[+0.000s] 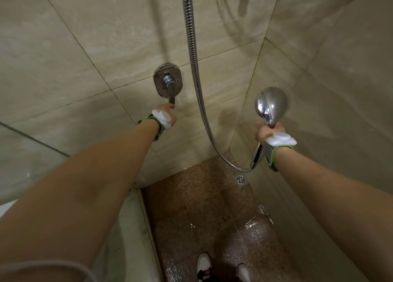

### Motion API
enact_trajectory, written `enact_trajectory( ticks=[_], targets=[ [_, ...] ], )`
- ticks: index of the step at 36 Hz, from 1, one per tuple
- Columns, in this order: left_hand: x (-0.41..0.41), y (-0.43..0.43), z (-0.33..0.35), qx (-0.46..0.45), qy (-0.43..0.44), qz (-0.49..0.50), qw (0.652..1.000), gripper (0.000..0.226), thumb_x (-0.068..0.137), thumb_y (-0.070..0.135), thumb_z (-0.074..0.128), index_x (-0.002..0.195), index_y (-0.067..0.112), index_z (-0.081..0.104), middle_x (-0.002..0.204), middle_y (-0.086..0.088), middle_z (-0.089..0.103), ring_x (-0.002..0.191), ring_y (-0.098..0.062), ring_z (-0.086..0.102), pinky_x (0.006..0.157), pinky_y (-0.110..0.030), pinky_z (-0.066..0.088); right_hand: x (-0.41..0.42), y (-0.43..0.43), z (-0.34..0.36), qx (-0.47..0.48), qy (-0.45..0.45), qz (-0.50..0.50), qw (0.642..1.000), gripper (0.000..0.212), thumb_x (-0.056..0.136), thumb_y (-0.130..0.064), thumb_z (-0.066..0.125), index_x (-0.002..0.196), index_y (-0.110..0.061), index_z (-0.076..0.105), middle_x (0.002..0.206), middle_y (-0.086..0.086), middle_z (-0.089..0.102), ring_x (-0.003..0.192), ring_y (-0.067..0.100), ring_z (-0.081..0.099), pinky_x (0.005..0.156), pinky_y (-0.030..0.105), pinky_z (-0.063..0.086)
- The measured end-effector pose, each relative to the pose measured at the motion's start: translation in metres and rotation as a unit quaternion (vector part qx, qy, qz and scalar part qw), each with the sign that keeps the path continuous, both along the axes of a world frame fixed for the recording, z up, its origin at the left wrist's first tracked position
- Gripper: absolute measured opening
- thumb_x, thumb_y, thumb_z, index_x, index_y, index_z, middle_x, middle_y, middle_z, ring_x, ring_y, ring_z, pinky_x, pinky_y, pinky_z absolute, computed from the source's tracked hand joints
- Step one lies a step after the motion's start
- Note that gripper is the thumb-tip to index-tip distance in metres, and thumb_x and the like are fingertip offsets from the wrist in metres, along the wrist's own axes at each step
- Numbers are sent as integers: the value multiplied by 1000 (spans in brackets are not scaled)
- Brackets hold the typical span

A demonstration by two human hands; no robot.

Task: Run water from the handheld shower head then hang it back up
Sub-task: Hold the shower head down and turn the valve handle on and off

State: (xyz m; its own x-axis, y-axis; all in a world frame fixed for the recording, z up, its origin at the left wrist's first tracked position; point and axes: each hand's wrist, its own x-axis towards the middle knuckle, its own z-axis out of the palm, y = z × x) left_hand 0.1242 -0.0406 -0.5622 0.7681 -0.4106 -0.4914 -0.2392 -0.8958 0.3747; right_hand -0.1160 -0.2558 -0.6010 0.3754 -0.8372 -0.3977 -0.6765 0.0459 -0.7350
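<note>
Landmark: wall-mounted mixer valve (168, 80), chrome, oval plate, fixed to beige tiled wall (85, 54).

Valve lever (171, 94): chrome, pointing down from valve body. Lower end pinched between fingertips of left hand (168, 114). Left hand directly below valve, curled closed around lever tip; remaining fingers hidden behind back of hand. White pad and grey, green-edged strap worn across back of hand and wrist.

Handheld shower head (270, 105): right of valve, at roughly lever height, well apart from it. Chrome, rounded back facing camera, spray face turned away toward corner wall. Not on any holder. Handle gripped in right hand (268, 132), fingers wrapped fully around it in closed fist just beneath head. Same white pad and strap on right wrist.

Hose (192, 47): ribbed metal, descending from top of frame, passing just right of valve, curving below level of both hands, looping up into base of handle.

Floor (202, 207): brown speckled, far below valve, wet with glossy patches toward right side. Small square floor drain (240, 179) below and right of valve, near corner, beneath hose loop. White shoes (204, 264) at bottom edge of frame, on wet floor.

Water flow from spray face: cannot tell, face hidden.
</note>
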Motion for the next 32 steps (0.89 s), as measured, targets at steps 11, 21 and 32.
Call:
enact_trajectory(
  ticks=[11,21,32],
  targets=[
    [13,-17,6,6,-47,-38,998,59,100,18,47,153,7,25,160,-8,28,146,-24,32,117,-31,27,4,-3,6,-7,-72,-40,997,28,86,-44,65,76,-28,45,103,12,74,99,33,71,101,47,53],
    [24,-31,4,3,-76,-62,995,54,93,7,57,144,4,42,143,-19,50,130,-31,51,106,-34,39,16,1,7,4,-77,-49,996,31,79,-51,63,78,-26,46,97,14,75,94,35,72,99,48,53],
    [42,-32,0,101,-60,-140,983,61,94,5,52,150,2,30,157,-15,31,143,-29,34,109,-33,34,23,-4,7,1,-73,-38,997,40,65,-62,58,79,-25,52,89,7,75,88,32,74,95,48,56]
  ],
)
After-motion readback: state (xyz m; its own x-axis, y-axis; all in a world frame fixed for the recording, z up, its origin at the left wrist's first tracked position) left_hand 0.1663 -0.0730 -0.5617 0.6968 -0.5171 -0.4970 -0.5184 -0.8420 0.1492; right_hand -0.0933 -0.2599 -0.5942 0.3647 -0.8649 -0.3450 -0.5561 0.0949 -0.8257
